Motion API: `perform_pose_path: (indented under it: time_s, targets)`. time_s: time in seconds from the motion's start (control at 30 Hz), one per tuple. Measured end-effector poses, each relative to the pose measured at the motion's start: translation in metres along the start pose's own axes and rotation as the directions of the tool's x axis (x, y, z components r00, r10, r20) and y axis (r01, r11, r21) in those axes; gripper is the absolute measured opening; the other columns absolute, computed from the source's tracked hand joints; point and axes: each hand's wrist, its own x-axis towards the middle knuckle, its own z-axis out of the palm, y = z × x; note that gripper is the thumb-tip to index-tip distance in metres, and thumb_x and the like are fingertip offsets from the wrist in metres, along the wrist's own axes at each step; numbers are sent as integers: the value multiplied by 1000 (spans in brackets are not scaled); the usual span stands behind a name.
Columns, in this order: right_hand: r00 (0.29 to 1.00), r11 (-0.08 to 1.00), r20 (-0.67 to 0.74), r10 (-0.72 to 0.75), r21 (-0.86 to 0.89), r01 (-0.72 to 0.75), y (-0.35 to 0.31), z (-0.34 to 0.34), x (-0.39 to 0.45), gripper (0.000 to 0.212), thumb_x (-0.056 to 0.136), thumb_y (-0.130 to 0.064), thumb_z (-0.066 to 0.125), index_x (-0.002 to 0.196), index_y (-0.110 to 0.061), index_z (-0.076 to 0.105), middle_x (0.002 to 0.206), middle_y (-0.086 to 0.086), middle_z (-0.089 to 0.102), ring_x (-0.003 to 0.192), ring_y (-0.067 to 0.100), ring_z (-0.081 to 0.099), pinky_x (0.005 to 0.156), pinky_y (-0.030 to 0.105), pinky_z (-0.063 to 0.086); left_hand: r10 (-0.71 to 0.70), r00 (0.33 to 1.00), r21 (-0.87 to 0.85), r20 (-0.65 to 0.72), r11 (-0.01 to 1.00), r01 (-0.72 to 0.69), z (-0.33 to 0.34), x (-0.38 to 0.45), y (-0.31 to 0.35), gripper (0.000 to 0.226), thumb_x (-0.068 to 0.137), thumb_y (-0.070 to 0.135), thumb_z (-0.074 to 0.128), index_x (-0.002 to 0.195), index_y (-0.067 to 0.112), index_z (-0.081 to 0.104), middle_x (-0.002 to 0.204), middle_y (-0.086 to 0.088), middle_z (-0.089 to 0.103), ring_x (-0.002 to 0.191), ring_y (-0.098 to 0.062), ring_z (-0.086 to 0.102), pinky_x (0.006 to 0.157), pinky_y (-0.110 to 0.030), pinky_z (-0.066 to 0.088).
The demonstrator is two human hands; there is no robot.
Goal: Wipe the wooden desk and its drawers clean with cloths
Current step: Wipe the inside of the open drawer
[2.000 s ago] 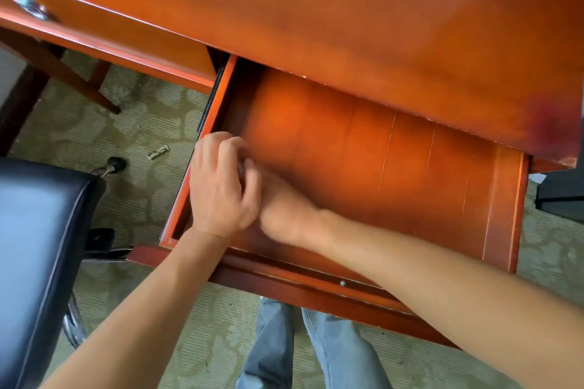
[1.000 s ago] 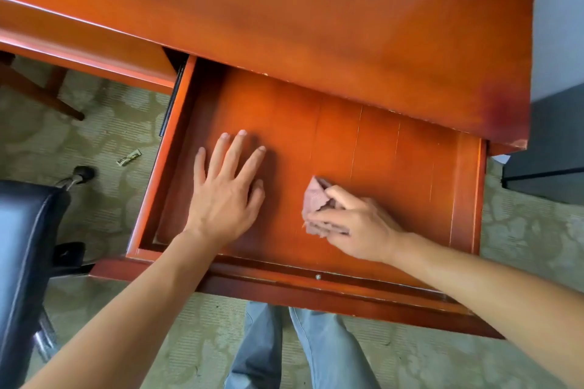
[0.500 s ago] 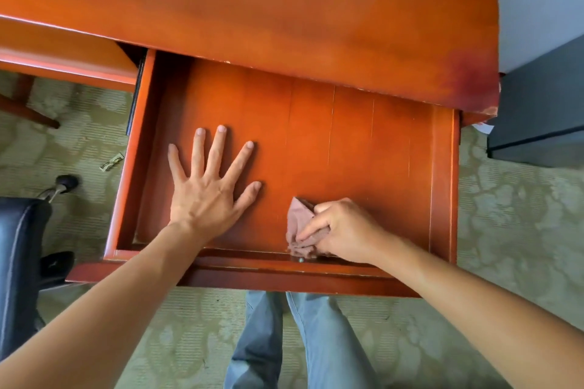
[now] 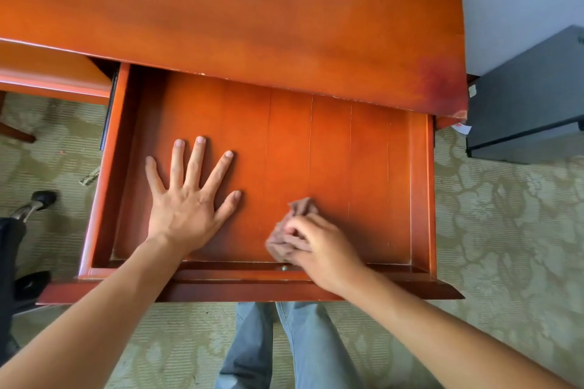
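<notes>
**A:** While the drawer (image 4: 420, 186) hangs pulled out from under the bench (image 4: 221, 9), which step do you make this?

**B:** Wiping the drawer's floor, I'd say. Starting at the left, the left hand (image 4: 186, 208) lies flat on the boards, fingers (image 4: 196, 161) spread wide, holding nothing; it looks to be bracing the drawer. Just to its right, the right hand (image 4: 319, 249) has its grip closed on a bunched pinkish cloth (image 4: 300, 208), pressed to the floor close against the front wall, near a small screw head (image 4: 284, 268).

**A:** And next?

**B:** My guess: the cloth must travel along the front edge and into the right-hand corner, then back over the boards further in. That calls for downward pressure while the flat hand keeps the drawer from sliding.

**A:** Any brand or writing?

**B:** None on bench, drawer or cloth. Far right, a scrap of paper (image 4: 462, 128) beside a dark grey box (image 4: 531, 98) shows a red mark, too small to read.
</notes>
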Motion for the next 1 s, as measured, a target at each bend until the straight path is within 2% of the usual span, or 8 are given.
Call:
perform_pose_path:
  time_s: [0.13,0.23,0.4,0.53,0.67,0.8,0.9,1.0]
  targets:
    - [991,985,-14,-133,-115,130,-17,9,32,26,97,-38,65,119,-33,53,117,-7,53,91,22,64,69,39,56,9,1000,-10,-13,1000,-9,1,0,-1,76,99,76,9,166,39,5,175,-8,0,159,-40,-1,116,-76,6]
    - [963,960,-266,-50,-278,-27,24,-15,38,26,104,-43,53,128,-36,49,141,-1,41,92,33,67,61,43,59,4,1000,-18,-26,1000,-5,1,-1,-1,75,100,75,12,166,39,6,175,-9,2,159,-40,0,117,-76,5]
    - [615,805,-699,366,-93,-585,84,-74,64,41,107,-33,41,144,-14,43,140,17,40,100,42,64,77,46,56,-8,1000,2,-22,1000,8,3,-1,-1,75,100,76,5,165,40,-1,175,-8,-2,160,-39,-4,119,-75,5]
    - [421,687,-702,575,135,-714,69,-105,142,38,105,-19,45,141,-7,48,149,20,36,123,43,54,98,47,47,-12,999,7,-39,1000,12,6,0,0,74,100,76,6,165,41,-2,175,-8,-3,160,-38,-4,119,-75,5]
    - [611,806,-605,510,90,-585,3,-91,214,42,108,-25,37,147,-18,51,153,10,49,139,30,46,110,34,35,2,998,9,-64,1000,-2,8,-1,-1,74,101,75,11,165,41,0,175,-8,0,160,-38,-2,119,-75,5]
    - [908,988,-406,106,-64,-144,-73,-27,224,32,102,-33,50,131,-31,64,135,8,60,118,34,59,94,38,46,19,998,8,-62,1000,-19,7,2,-3,73,101,73,12,165,38,16,174,-9,6,160,-39,2,118,-75,5]
    - [940,990,-323,-113,42,133,-91,21,185,34,96,-19,63,128,-26,67,124,2,56,109,26,62,90,43,53,40,998,6,-49,999,-40,7,2,-5,75,102,70,13,161,29,32,172,-16,16,159,-41,4,117,-76,6]
    - [957,971,-289,27,235,43,-56,8,150,36,95,-21,67,131,-20,68,127,-3,59,116,16,59,101,39,49,41,996,-7,-73,999,-42,6,0,-3,70,102,69,18,163,34,27,172,-14,14,159,-41,6,117,-76,7]
